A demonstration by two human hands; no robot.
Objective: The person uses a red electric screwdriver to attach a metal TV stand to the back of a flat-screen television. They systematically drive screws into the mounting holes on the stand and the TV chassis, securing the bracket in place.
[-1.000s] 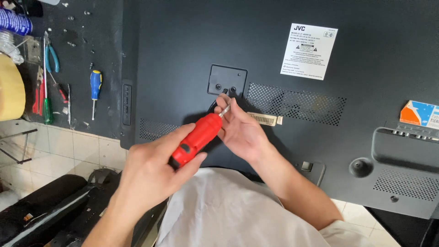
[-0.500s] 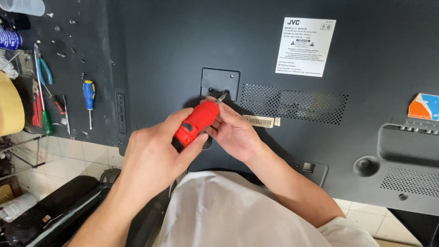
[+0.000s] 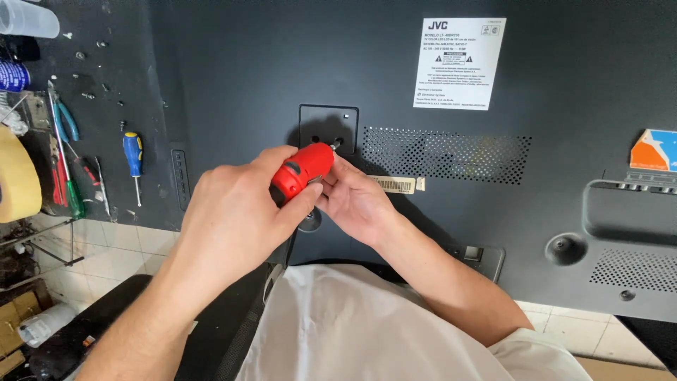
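Observation:
A large dark television lies face down, its back panel (image 3: 437, 92) filling most of the view. My left hand (image 3: 233, 219) grips a red electric screwdriver (image 3: 300, 171) whose tip points at a square recessed plate with screw holes (image 3: 328, 127). My right hand (image 3: 360, 201) sits just right of the tool, fingers pinched at its tip near the holes. Whether a screw is between the fingers is hidden.
A white label (image 3: 458, 63) and a vent grille (image 3: 444, 155) mark the panel. At the left lie a blue-handled screwdriver (image 3: 132, 159), pliers (image 3: 65, 123), red and green tools (image 3: 63, 183), loose screws and a roll of tape (image 3: 14, 176). White cloth (image 3: 367, 331) covers my lap.
Both hands moved with the red screwdriver a little up and toward the recessed plate; its tip now sits at the screw holes. The view also shifted slightly.

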